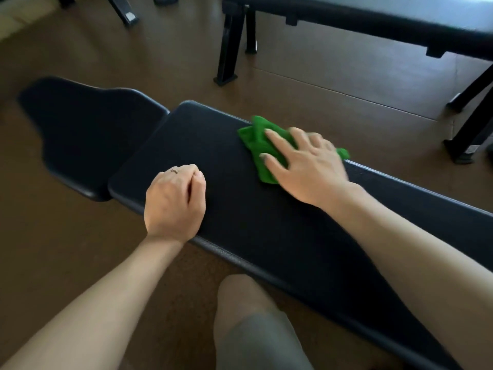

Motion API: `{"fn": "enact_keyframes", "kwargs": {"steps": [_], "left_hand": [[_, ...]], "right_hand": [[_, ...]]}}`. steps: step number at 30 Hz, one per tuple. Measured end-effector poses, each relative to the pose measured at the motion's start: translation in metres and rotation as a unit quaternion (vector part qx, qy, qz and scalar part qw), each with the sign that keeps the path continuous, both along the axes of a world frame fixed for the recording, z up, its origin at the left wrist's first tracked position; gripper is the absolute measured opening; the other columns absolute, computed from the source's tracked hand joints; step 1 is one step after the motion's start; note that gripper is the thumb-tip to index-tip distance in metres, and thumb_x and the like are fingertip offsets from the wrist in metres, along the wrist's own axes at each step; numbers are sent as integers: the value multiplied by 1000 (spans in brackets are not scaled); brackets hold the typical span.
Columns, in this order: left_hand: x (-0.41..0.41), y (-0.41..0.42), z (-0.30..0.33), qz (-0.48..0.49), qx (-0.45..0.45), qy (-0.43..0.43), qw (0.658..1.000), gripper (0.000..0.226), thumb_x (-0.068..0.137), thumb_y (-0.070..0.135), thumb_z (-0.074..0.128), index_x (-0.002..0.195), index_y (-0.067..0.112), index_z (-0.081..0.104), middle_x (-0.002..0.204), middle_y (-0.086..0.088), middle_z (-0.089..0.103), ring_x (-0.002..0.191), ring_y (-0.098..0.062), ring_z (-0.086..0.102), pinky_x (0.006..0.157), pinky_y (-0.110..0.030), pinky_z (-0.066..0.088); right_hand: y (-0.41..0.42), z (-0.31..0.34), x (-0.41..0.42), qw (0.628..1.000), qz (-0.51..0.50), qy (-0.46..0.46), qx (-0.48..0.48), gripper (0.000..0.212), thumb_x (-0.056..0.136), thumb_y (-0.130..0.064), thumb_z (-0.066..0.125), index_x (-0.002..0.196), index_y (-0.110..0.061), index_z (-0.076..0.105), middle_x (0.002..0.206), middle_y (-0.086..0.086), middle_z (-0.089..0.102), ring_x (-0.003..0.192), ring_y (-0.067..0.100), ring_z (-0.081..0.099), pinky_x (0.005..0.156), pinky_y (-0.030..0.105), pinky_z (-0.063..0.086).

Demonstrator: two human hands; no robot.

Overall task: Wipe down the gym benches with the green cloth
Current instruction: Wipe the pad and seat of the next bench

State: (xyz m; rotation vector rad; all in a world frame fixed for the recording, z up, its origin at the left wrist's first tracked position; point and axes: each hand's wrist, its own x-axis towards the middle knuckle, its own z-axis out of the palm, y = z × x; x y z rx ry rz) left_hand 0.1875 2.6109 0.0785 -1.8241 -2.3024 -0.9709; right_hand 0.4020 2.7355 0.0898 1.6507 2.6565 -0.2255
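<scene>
Cloth [262, 149], green and bunched, lies on the near bench [240, 209] under the right hand [306, 166], fingers spread flat. Left hand [174, 202] rests curled into a fist. Bunching could make the wipe skip patches.

This is a gym or workout room. A long padded bench [266, 222] with dark upholstery runs across the view, with a separate shaped seat pad [88, 134] just beyond its end, the layout of a weight bench. A second padded bench [373, 17] stands behind it on black angled metal legs [229, 49], more black equipment feet [125, 12] show at the top edge, and the brown floor [306, 84] is laid in large mat-like panels with visible seams.
</scene>
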Motion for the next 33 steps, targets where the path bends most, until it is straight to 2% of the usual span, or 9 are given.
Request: {"fn": "enact_keyframes", "kwargs": {"steps": [5, 12, 15, 18, 22, 25, 28, 30, 33], "left_hand": [[2, 0, 0, -2, 11, -7, 1000, 35, 99, 23, 30, 65, 28, 27, 57, 14, 32, 55, -5, 37, 64, -31, 17], [0, 2, -3, 7, 13, 5, 1000, 36, 101, 23, 31, 65, 24, 31, 58, 14, 31, 56, -11, 34, 66, -30, 22], [-1, 1, -4, 2, 19, -4, 1000, 37, 101, 24, 31, 65, 30, 25, 58, 14, 30, 55, -5, 34, 65, -29, 20], [-1, -1, -1, -7, 35, -40, 999, 36, 101, 23, 31, 66, 30, 26, 58, 15, 29, 55, -6, 32, 64, -28, 22], [-12, -1, 4, 7, 113, -218, 970, 39, 104, 16, 35, 66, 25, 33, 59, 9, 34, 54, -11, 35, 56, -26, 28], [-59, -5, 7, 40, 137, -168, 975, 30, 104, 15, 37, 77, 9, 48, 72, -2, 50, 66, -22, 48, 64, -39, 40], [-113, 10, 0, 134, 33, -155, 978, 30, 104, 28, 35, 102, 9, 58, 106, -9, 61, 97, -28, 56, 87, -42, 39], [-130, 22, -7, 93, -31, -209, 973, 33, 107, 31, 35, 111, 12, 61, 114, -9, 62, 108, -27, 56, 92, -36, 36], [-139, 30, -12, 20, -58, -257, 965, 35, 110, 26, 36, 119, 15, 68, 117, -4, 68, 114, -21, 58, 93, -28, 35]], "right_hand": [[-8, 4, 37, 998, -51, -42, -20, 71, 98, -74, 9, 163, -45, 5, 152, 4, 37, 134, 33, 38, 111, 47, 30], [36, 4, -100, 999, 11, -6, -32, 70, 102, -69, 12, 164, -37, 10, 158, 9, 38, 139, 37, 41, 107, 53, 31], [31, 5, -115, 998, 36, -26, -40, 68, 102, -68, 11, 164, -41, 5, 167, 10, 24, 148, 38, 29, 116, 54, 23], [-11, 2, -67, 998, 62, -4, -28, 63, 102, -68, 10, 162, -50, 1, 175, 3, 1, 160, 32, 1, 127, 53, 3], [-108, 5, -23, 996, 77, 2, -36, 60, 100, -71, 5, 157, -58, -12, 172, -8, -18, 158, 23, -21, 128, 50, -11], [-126, 7, -31, 996, 73, -19, -56, 58, 98, -71, -1, 150, -63, -24, 168, -12, -29, 154, 22, -32, 126, 50, -17], [-104, 7, -69, 997, 62, -13, -47, 57, 100, -71, 2, 153, -63, -17, 170, -10, -23, 156, 25, -27, 126, 54, -13], [-83, 2, -106, 998, 45, -4, -42, 58, 100, -70, 5, 156, -61, -9, 173, -7, -15, 158, 27, -20, 126, 57, -10], [-49, -1, -168, 999, 1, 0, -36, 59, 102, -69, 11, 159, -58, 0, 174, -4, -8, 159, 30, -13, 125, 59, -9]]}}
